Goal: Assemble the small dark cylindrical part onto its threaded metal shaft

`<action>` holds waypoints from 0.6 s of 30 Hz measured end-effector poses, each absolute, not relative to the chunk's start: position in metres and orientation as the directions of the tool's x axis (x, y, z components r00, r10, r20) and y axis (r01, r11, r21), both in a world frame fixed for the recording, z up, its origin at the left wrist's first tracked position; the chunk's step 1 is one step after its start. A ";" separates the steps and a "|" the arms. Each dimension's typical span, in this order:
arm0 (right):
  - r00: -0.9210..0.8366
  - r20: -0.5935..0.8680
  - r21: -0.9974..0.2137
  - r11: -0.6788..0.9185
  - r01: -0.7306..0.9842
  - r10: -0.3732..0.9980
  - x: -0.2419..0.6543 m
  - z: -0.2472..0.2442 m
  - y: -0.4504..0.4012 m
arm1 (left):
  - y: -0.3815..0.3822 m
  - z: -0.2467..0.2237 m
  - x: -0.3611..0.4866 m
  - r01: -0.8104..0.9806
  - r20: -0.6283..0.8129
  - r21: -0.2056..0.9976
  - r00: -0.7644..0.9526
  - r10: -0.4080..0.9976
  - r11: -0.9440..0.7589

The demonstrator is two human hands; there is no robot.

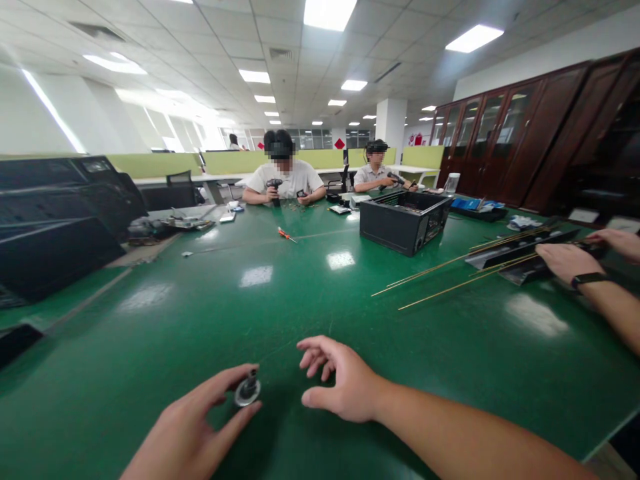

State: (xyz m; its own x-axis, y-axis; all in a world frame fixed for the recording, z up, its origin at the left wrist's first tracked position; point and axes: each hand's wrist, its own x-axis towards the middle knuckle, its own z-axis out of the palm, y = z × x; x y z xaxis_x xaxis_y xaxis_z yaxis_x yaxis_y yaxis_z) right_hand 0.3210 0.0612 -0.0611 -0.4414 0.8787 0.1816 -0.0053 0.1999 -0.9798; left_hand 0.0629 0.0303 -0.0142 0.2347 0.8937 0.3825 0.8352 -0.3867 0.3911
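Note:
Between the thumb and fingers of my left hand [195, 423] is a small round metal part [247, 390] with a silvery disc-like rim and a dark stub sticking up; I cannot make out its exact kind. Just to the right, my right hand [340, 383] hovers with curled fingers and thumb apart, holding nothing and not touching the part. Both hands are above the near side of the green table [280, 313].
An orange screwdriver [286, 235] lies mid-table. A black computer case [400, 220] stands further right, near thin brass-coloured rods [440, 277]. A co-worker's hands [570, 260] work at the right. Two people sit opposite with power drills [274, 187]. Dark panels [55, 220] stand left.

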 end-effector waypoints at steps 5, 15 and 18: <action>-0.321 0.333 -0.878 0.416 0.237 0.886 0.327 -0.061 0.062 | 0.048 -0.007 0.116 0.802 0.316 0.358 0.377 0.871 -0.478; -0.376 0.299 -0.808 0.443 0.390 0.877 0.325 -0.059 0.056 | 0.044 -0.027 0.105 0.650 0.372 0.452 0.486 0.791 -0.611; -0.382 0.278 -0.809 0.429 0.403 0.882 0.326 -0.058 0.056 | 0.043 -0.033 0.105 0.641 0.373 0.472 0.476 0.796 -0.605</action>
State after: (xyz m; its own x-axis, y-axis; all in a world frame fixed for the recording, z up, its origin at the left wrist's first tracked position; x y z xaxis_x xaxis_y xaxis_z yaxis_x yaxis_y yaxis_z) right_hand 0.3257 0.0560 -0.0575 -0.3816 0.8816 0.2779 0.4025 0.4291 -0.8086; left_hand 0.1054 0.0433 -0.0332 0.4765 0.7961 0.3730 0.6411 -0.6050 0.4722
